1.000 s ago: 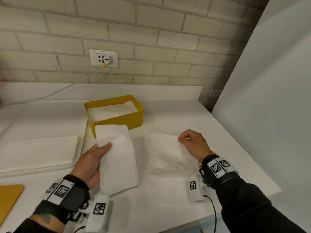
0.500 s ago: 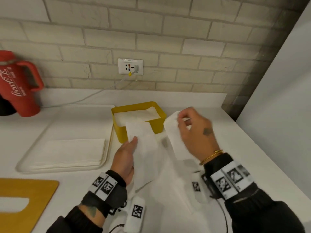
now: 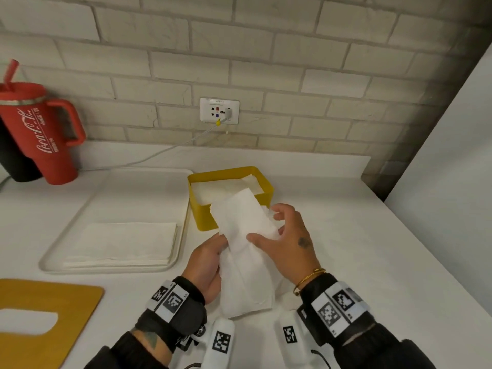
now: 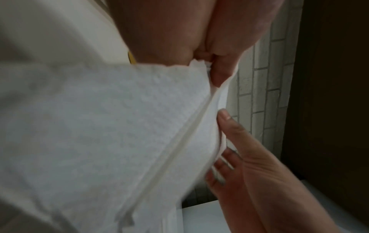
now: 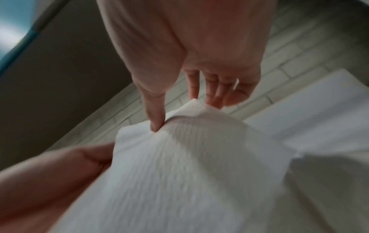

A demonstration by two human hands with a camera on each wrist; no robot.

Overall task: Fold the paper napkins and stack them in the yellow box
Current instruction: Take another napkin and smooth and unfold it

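Folded white paper napkin [image 3: 245,251] is held up between both hands just in front of the yellow rectangular box [image 3: 234,214], its far end overlapping the box's near wall in the head view. The left hand [image 3: 206,265] grips the napkin's left edge, thumb on top and fingers curled beneath. The right hand [image 3: 287,243] pinches the right side, its thumb pressed on the upper face and the fingers [image 3: 279,209] curled round the far edge; the right wrist view shows the thumb tip dug into a fold. Inside the box lie more white napkins [image 3: 226,187]. Left of the box, a white plastic tray [image 3: 53,257] on the white desk [image 3: 359,249] holds a flat stack of unfolded napkins [image 3: 125,241]. A red lidded tumbler [image 3: 40,134] with a handle stands at the back left, and a yellow-brown board [image 3: 40,302] lies at the near left edge.
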